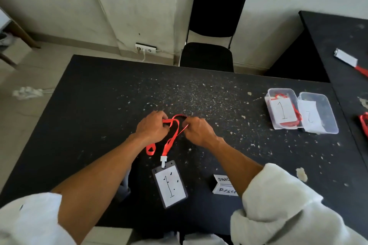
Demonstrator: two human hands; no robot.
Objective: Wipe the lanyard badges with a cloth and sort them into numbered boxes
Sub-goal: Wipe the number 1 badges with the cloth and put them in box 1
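A badge (170,184) in a dark holder, its card marked "1", lies flat on the black table (95,105) near the front edge. Its red lanyard (171,141) runs up from the white clip to my hands. My left hand (152,128) grips a folded part of the strap. My right hand (196,130) pinches the strap just to the right of it. A loose loop of strap hangs below my left wrist. At the right stand two clear boxes: box 1 (282,110) holds a badge with a red lanyard, box 2 (318,114) holds a paper marked "2".
A folded paper sign (224,185) stands under my right forearm. A black chair (211,26) is behind the table. A second black table (342,45) at the right carries another badge (345,58) and a red lanyard (364,127). Crumbs speckle the tabletop.
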